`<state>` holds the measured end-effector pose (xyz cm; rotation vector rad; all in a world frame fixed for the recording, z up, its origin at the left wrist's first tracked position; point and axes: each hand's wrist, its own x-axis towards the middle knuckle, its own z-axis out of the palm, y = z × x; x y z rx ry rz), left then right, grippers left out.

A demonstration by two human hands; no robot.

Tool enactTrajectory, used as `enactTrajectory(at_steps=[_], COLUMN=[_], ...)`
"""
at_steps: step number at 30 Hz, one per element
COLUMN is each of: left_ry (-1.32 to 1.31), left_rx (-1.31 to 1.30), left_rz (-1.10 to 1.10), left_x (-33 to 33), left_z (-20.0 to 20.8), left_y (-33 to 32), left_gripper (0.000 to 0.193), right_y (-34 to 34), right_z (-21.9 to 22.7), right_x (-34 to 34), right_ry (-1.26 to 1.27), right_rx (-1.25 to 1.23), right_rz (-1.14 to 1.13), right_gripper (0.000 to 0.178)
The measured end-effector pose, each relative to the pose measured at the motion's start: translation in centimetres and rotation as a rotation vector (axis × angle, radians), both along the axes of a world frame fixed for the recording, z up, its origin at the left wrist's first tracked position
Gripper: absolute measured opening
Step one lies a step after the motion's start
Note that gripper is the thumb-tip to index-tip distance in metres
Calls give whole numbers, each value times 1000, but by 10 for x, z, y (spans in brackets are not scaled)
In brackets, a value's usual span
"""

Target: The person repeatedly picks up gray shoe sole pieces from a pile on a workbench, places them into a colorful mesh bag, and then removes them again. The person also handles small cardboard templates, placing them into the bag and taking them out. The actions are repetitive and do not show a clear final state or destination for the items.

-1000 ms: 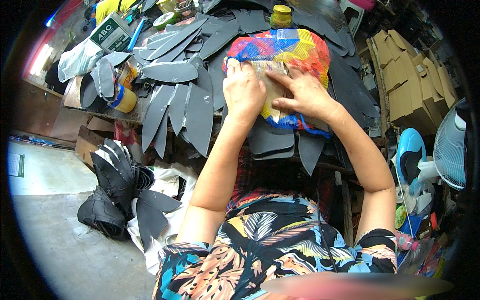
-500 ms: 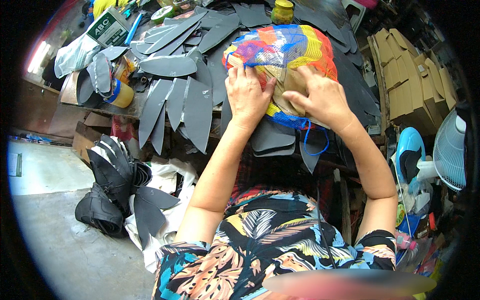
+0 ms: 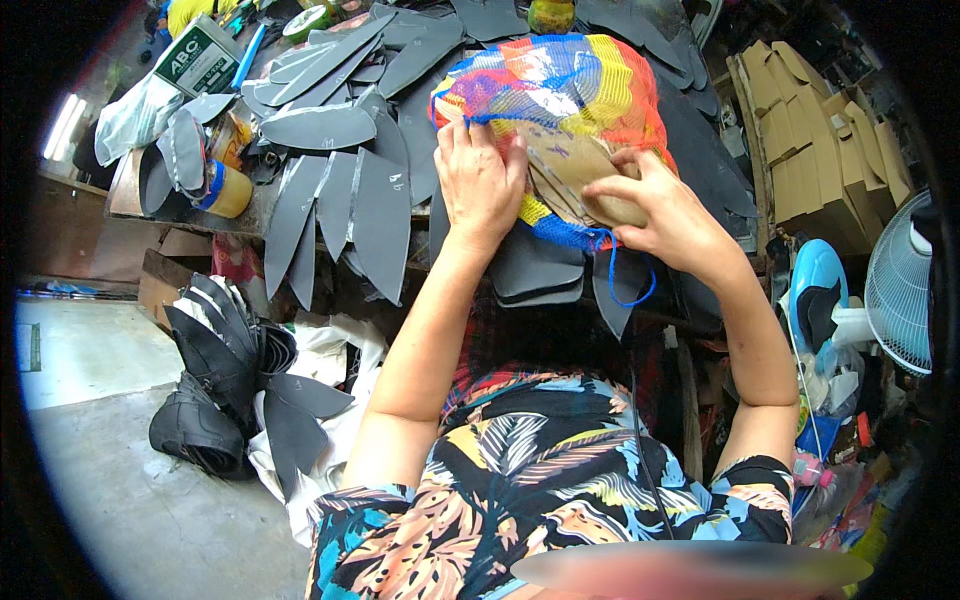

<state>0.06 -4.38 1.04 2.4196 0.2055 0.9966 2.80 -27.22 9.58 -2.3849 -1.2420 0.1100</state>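
A net bag (image 3: 570, 75) in red, blue and yellow mesh lies on the worktable before me, its mouth facing me. Inside the mouth sit tan, flat, cardboard-like pieces (image 3: 560, 165) with pen marks. My left hand (image 3: 478, 188) is closed on the left side of the bag's rim, fingers hooked over the mesh. My right hand (image 3: 665, 210) is at the right side of the mouth, fingers curved and apart, touching the tan pieces. A blue drawstring (image 3: 648, 290) hangs in a loop below the bag.
Dark grey sole-shaped sheets (image 3: 380, 225) cover much of the table. A yellow jar (image 3: 228, 190) and a green-white box (image 3: 198, 58) stand at the left. Cardboard boxes (image 3: 810, 160) and a fan (image 3: 895, 285) are at the right. Black shoe parts (image 3: 205, 420) sit lower left.
My right hand has drawn back and down from the tan pieces, its fingers curling. More of the pieces shows in the widened mouth. The left hand keeps its hold on the rim.
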Motion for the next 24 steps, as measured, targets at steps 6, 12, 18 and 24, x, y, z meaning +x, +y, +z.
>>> enactTrajectory(at_steps=[6, 12, 18, 24], left_ry=[20, 25, 30, 27], left_rx=[67, 71, 66, 79], left_rz=[13, 21, 19, 16], left_x=[0, 0, -1, 0], left_z=[-3, -2, -2, -2], left_y=[2, 2, 2, 2], left_gripper=[44, 43, 45, 46], right_y=[-22, -25, -24, -25], right_z=[4, 3, 2, -2], right_x=[-18, -25, -27, -27], right_ry=[-24, -69, -73, -71], right_rx=[-28, -25, -14, -2], right_rz=[-59, -80, -98, -89], right_gripper=[52, 51, 51, 52])
